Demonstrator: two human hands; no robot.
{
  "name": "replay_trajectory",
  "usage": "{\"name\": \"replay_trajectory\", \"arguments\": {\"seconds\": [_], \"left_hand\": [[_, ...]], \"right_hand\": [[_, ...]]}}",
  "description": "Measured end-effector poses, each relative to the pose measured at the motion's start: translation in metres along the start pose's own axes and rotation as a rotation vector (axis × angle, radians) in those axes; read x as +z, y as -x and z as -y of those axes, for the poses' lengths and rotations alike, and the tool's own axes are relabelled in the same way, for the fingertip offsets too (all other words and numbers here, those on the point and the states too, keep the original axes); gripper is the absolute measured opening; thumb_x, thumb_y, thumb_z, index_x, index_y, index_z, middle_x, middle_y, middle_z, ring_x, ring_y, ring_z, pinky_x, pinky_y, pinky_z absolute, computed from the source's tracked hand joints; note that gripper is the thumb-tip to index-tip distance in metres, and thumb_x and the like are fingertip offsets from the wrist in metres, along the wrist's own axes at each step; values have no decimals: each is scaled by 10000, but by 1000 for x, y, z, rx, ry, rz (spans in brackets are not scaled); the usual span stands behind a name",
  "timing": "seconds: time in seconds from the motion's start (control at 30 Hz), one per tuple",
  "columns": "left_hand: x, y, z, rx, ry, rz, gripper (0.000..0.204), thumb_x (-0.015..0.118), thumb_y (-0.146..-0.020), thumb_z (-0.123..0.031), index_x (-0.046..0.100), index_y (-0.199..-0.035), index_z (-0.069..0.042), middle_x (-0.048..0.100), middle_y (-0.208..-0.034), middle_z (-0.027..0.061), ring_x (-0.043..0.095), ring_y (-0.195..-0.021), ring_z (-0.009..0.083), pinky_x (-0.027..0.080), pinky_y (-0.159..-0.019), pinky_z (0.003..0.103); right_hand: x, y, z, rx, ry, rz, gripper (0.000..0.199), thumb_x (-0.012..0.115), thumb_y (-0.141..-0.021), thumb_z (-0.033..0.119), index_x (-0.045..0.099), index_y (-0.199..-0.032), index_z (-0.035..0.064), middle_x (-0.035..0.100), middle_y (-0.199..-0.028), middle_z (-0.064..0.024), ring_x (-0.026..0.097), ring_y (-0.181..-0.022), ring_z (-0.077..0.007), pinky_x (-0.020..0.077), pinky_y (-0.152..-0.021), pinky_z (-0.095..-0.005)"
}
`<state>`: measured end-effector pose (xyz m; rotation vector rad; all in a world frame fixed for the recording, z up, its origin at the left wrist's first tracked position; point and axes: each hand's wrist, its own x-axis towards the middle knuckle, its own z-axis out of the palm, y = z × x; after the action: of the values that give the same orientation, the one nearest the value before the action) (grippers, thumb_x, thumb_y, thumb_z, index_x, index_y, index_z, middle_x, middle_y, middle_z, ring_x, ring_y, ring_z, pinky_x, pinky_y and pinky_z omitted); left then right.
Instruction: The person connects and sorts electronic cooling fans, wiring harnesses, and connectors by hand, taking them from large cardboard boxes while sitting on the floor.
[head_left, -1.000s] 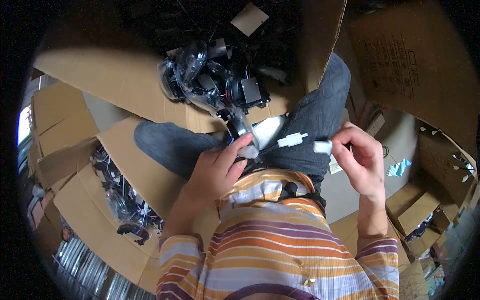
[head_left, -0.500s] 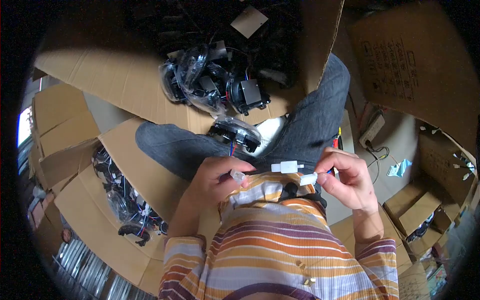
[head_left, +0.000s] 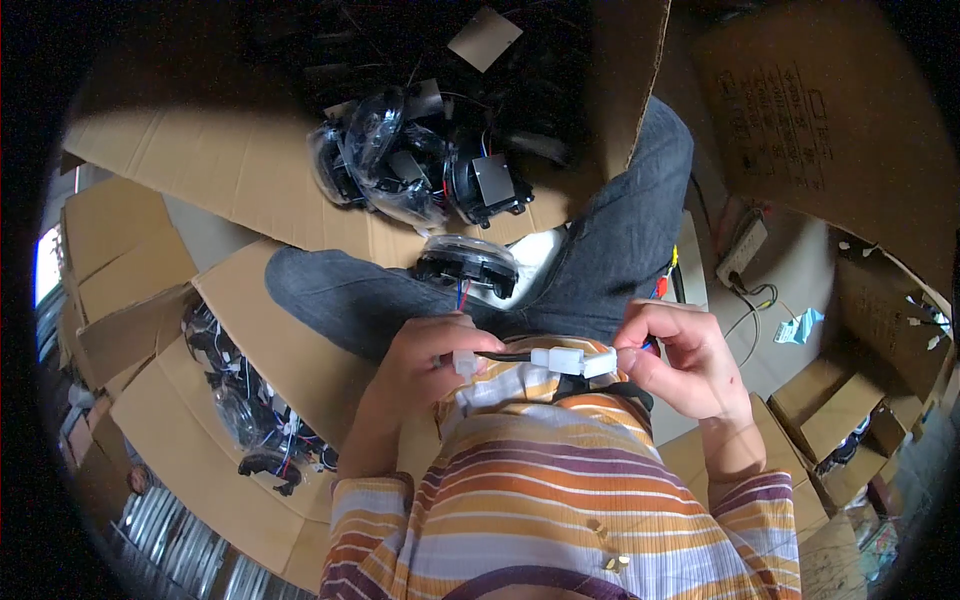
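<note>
Here, white connector (head_left: 600, 363) pinched at tips of right grip (head_left: 688, 358), clear connector (head_left: 465, 363) pinched in left grip (head_left: 424, 358)

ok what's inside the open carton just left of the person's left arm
Black parts, some with clear plastic, are piled inside the carton; its bottom and anything beneath the pile are covered.

We note a ribbed top (head_left: 570, 490) striped orange, yellow, purple and pale grey; matching sleeves (head_left: 750, 520) ending on the forearms; dark purple neckband (head_left: 545, 577); dark grey trousers (head_left: 630, 225); left hand (head_left: 425, 362) and right hand (head_left: 692, 360) bare.
</note>
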<state>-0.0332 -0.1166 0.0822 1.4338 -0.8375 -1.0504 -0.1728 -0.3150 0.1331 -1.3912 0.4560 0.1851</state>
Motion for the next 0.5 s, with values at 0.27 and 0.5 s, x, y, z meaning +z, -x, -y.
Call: {"name": "replay_trajectory", "arguments": {"seconds": [0.27, 0.5], "left_hand": [[-5, -3, -1, 166, -98, 147, 261, 498, -607, -97, 572, -848, -32, 559, -654, 71, 488, -537, 188, 361, -506, 273], [-8, 48, -38, -2, -618, -526, 227, 544, -663, -222, 587, -751, -17, 557, -649, 62, 494, -544, 203, 387, -533, 297]], "right_hand": [[4, -2, 7, 56, 200, -8, 62, 504, -698, 53, 499, -673, -4, 494, -630, -46, 458, -555, -102, 348, -480, -211], [-5, 3, -8, -61, 41, -149, 48, 513, -707, 51, 515, -694, 5, 491, -611, -41, 463, -554, -106, 342, -480, -216]]}}
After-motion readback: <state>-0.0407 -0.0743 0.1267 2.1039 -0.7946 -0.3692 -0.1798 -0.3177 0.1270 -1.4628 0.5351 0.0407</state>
